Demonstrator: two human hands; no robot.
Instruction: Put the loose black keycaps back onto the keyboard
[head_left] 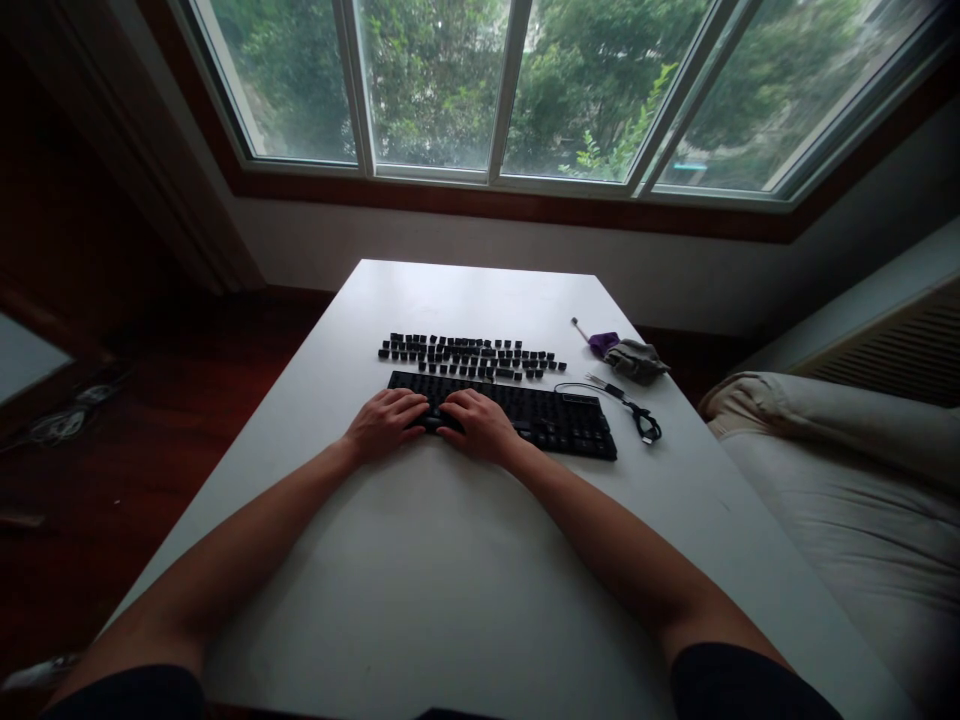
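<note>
1. Dark sleeves (739, 685) nearest, your bare forearms (259, 545) reaching over the white table (450, 570)
2. Black keyboard (559, 412) lies on the table, beneath your hands
3. Your left hand (384, 418) is at its left end, fingers bent over it; cannot tell whether they grip anything
4. Your right hand (481, 425) is just beside, fingers likewise bent; grip equally unclear
5. Loose black keycaps (487, 352) stand in rows just beyond
6. Black cable (642, 424), partly coiled, right of the keyboard; grey cloth item (634, 360) behind it
</note>
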